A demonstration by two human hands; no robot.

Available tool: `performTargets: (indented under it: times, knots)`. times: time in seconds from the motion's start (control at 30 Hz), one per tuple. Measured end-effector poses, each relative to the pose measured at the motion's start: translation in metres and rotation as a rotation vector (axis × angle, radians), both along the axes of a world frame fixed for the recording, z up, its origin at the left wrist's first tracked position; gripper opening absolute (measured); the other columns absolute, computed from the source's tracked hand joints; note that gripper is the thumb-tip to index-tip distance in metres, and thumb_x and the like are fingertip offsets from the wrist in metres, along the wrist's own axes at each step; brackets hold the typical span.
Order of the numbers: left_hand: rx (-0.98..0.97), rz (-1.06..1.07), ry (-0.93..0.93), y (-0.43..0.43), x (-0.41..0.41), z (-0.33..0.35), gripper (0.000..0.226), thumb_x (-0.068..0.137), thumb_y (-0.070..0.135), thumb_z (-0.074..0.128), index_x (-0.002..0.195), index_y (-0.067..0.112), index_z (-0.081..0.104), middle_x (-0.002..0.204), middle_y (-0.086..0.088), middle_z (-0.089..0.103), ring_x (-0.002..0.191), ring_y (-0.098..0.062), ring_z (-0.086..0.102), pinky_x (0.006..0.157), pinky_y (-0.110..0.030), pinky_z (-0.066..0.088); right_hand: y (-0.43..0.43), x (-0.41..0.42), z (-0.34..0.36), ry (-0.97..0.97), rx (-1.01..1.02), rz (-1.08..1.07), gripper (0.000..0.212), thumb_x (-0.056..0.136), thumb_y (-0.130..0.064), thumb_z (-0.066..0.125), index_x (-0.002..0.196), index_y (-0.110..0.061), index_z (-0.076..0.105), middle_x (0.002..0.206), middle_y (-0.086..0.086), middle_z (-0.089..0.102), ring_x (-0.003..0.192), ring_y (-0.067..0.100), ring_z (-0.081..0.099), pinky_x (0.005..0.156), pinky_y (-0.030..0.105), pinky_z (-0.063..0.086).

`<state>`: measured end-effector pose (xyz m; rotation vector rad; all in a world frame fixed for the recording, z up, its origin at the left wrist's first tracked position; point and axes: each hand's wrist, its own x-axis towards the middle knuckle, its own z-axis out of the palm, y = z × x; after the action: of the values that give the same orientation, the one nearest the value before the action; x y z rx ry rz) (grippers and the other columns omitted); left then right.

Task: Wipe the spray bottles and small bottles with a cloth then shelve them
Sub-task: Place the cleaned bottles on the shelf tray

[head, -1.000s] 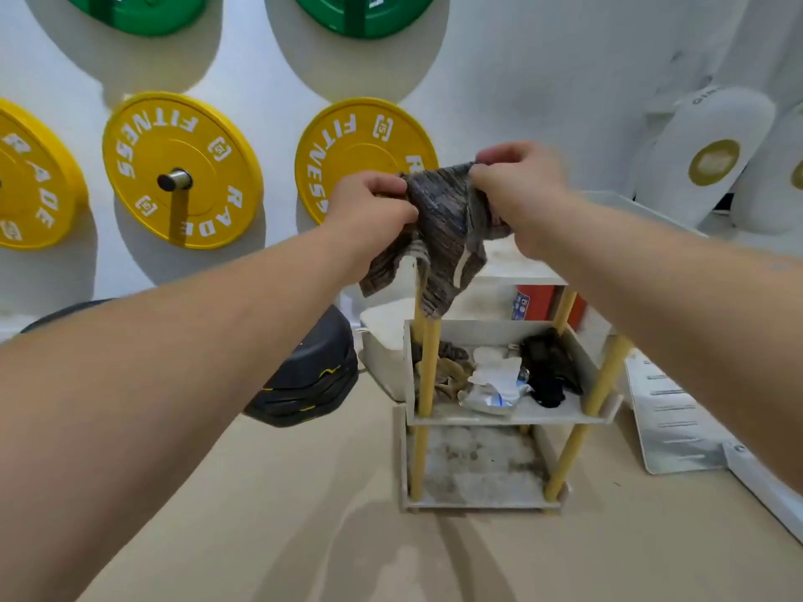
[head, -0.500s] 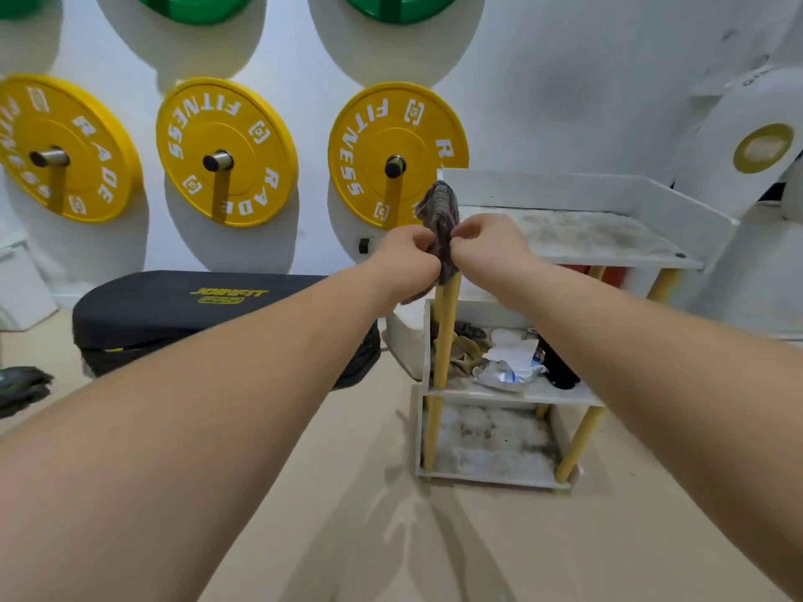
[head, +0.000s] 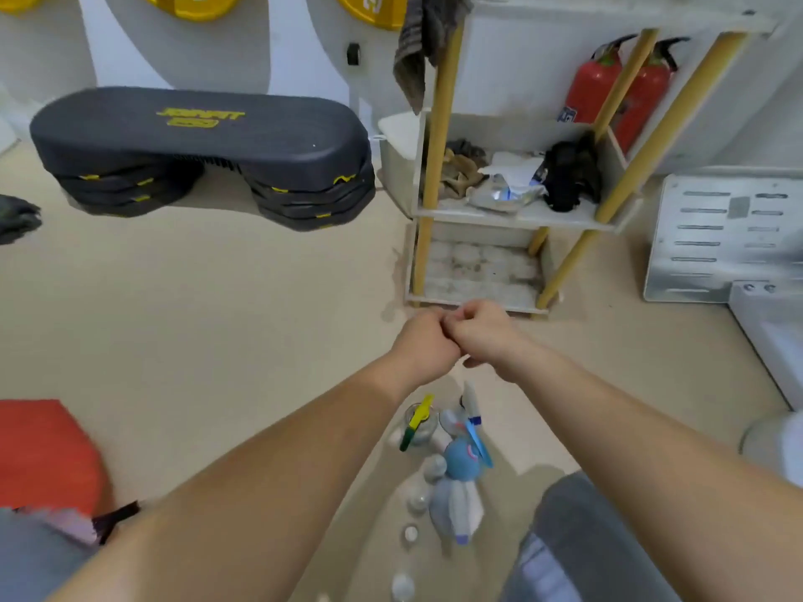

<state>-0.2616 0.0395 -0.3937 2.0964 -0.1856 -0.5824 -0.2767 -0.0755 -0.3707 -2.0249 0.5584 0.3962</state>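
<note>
A grey cloth (head: 417,45) hangs from the top front-left corner of the small white shelf unit (head: 512,215) with yellow posts. My left hand (head: 428,341) and right hand (head: 484,330) are fists pressed knuckle to knuckle low in front of the shelf, holding nothing I can see. On the floor below my forearms stand a clear spray bottle with a yellow trigger (head: 417,423), a blue-headed spray bottle (head: 460,462) and several small clear bottles (head: 417,497). The bottom shelf (head: 473,271) is stained and bare.
The middle shelf holds rags, a crumpled packet (head: 506,189) and a black cloth. Two red fire extinguishers (head: 595,84) stand behind the unit. A black step platform (head: 200,154) lies to the left, a metal panel (head: 721,236) to the right, a red cushion (head: 43,454) at lower left.
Both hands let go of the cloth, which stays hung on the shelf corner, and dropped down together as fists. My view tilted down, bringing the bottles on the floor into sight.
</note>
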Motion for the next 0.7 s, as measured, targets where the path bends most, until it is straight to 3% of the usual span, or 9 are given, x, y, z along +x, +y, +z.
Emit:
performTargets:
  times: [0.1,0.17,0.2,0.3,0.37,0.47,0.57,0.67,0.7]
  knots:
    - [0.053,0.034,0.166,-0.005,-0.041,-0.049,0.028,0.088,0.004,0.051,0.109,0.011,0.066,0.103,-0.015,0.072,0.099,-0.035,0.069,0.080,-0.042,0.056,-0.007,-0.030,-0.053,0.127,-0.093,-0.024,0.015,0.089,-0.030,0.068,0.089,-0.015,0.064,0.089,0.007,0.065,0.082,0.025,0.061,0.065,0.030,0.050]
    - [0.095,0.093,0.246,-0.004,-0.063,-0.077,0.028,0.090,0.005,0.047,0.110,0.009,0.065,0.095,-0.009,0.067,0.089,-0.032,0.064,0.083,-0.045,0.057,-0.010,-0.049,-0.085,0.242,-0.250,-0.012,0.054,0.082,-0.052,0.073,0.119,-0.016,0.059,0.120,0.009,0.057,0.109,0.030,0.062,0.086,0.038,0.054]
    - [0.113,0.114,0.251,-0.003,-0.072,-0.088,0.028,0.090,0.006,0.049,0.113,0.009,0.065,0.095,-0.004,0.064,0.089,-0.027,0.060,0.085,-0.042,0.055,-0.009,-0.059,-0.098,0.307,-0.259,-0.030,0.064,0.081,-0.057,0.071,0.127,-0.017,0.053,0.128,0.010,0.050,0.116,0.033,0.059,0.090,0.039,0.052]
    - [0.179,0.164,0.175,0.003,-0.082,-0.108,0.033,0.094,0.011,0.054,0.125,0.014,0.064,0.107,0.002,0.065,0.100,-0.020,0.061,0.085,-0.027,0.046,-0.008,-0.082,-0.135,0.387,-0.012,-0.189,0.046,0.087,-0.043,0.067,0.114,-0.009,0.052,0.113,0.012,0.054,0.095,0.031,0.062,0.073,0.036,0.050]
    - [0.218,0.209,0.126,0.008,-0.082,-0.113,0.030,0.095,0.017,0.054,0.123,0.017,0.065,0.113,0.001,0.069,0.106,-0.022,0.065,0.087,-0.029,0.050,-0.011,-0.088,-0.149,0.343,0.050,-0.247,0.032,0.090,-0.034,0.064,0.106,-0.008,0.054,0.103,0.014,0.064,0.085,0.031,0.067,0.066,0.035,0.050]
    - [0.318,0.148,0.141,0.016,-0.094,-0.120,0.013,0.093,0.031,0.061,0.099,0.020,0.063,0.094,0.004,0.067,0.087,-0.021,0.065,0.074,-0.033,0.052,-0.020,-0.087,-0.160,0.259,-0.094,-0.178,0.033,0.091,-0.032,0.068,0.103,-0.012,0.045,0.103,0.010,0.064,0.090,0.030,0.065,0.069,0.034,0.050]
    - [0.378,-0.038,0.295,0.014,-0.125,-0.136,0.026,0.088,0.043,0.069,0.084,0.020,0.057,0.077,0.004,0.057,0.071,-0.016,0.055,0.063,-0.028,0.042,-0.025,-0.080,-0.166,0.221,-0.090,-0.080,0.039,0.089,-0.027,0.072,0.118,-0.013,0.050,0.103,0.006,0.060,0.088,0.026,0.061,0.062,0.031,0.045]
    - [0.353,-0.068,0.395,0.009,-0.150,-0.156,0.033,0.090,0.039,0.069,0.114,0.016,0.063,0.104,-0.002,0.066,0.086,-0.016,0.057,0.072,-0.025,0.043,-0.030,-0.076,-0.175,0.197,-0.072,-0.027,0.047,0.089,-0.023,0.075,0.127,-0.013,0.050,0.100,0.007,0.060,0.079,0.023,0.059,0.057,0.030,0.042]
    - [0.322,-0.038,0.438,0.006,-0.155,-0.164,0.032,0.090,0.035,0.067,0.115,0.014,0.064,0.105,-0.004,0.069,0.084,-0.015,0.061,0.070,-0.024,0.047,-0.032,-0.076,-0.181,0.186,-0.084,-0.004,0.048,0.088,-0.022,0.075,0.128,-0.013,0.051,0.101,0.008,0.062,0.079,0.024,0.060,0.058,0.030,0.043]
